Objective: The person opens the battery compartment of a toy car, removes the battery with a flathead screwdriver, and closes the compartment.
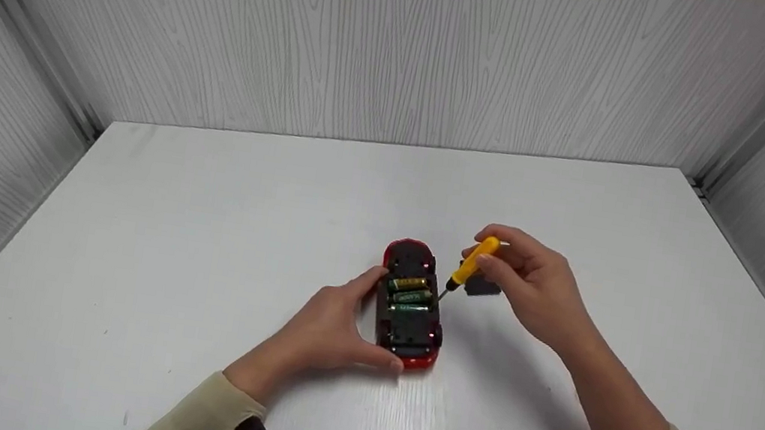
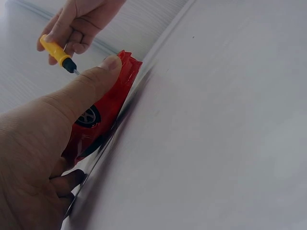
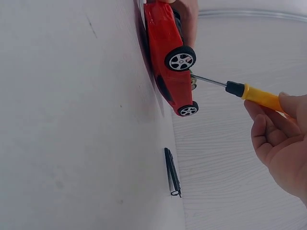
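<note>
A red toy car (image 3: 168,52) lies upside down on the table, its black underside facing up in the head view. Three batteries (image 1: 410,296) sit side by side in its uncovered compartment. My left hand (image 1: 327,328) holds the car from the left, thumb at the near end and fingers along the far left side. In my right hand (image 1: 541,292) is a screwdriver (image 1: 476,259) with a yellow handle, pinched between thumb and fingers. Its metal shaft slants down, with the tip at the right edge of the battery compartment.
A small black battery cover (image 1: 483,286) lies on the white table (image 1: 237,224) just right of the car, partly behind the screwdriver and right hand. Wood-grain panels (image 1: 407,52) enclose the table at the back and both sides.
</note>
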A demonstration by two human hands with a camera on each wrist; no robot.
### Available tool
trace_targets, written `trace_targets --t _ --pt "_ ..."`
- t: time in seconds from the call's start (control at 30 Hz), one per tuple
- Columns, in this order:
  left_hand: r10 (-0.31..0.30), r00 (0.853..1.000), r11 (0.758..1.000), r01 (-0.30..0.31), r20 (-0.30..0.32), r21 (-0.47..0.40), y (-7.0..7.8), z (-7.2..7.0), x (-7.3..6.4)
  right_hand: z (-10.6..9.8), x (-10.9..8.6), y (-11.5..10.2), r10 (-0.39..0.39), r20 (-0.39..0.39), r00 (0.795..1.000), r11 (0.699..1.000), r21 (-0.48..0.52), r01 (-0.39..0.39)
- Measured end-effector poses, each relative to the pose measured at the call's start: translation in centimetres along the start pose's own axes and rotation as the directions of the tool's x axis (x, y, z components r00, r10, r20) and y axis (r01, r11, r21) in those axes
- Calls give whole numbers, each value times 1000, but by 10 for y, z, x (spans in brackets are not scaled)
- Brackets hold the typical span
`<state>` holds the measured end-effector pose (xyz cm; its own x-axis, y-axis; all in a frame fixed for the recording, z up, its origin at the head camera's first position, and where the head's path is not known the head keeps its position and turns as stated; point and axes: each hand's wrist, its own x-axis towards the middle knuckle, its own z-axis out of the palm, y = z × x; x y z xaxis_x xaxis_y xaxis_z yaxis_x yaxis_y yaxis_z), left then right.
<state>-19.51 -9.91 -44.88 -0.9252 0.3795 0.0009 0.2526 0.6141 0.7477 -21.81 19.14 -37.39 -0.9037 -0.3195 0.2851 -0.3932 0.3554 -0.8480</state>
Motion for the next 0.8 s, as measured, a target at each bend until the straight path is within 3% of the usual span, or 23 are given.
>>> trace_targets --t 0.8 --pt "6 1000 1000 -6 -11 17 0 -3 -2 5 -1 -8 -24 -16 1000 998 -51 23"
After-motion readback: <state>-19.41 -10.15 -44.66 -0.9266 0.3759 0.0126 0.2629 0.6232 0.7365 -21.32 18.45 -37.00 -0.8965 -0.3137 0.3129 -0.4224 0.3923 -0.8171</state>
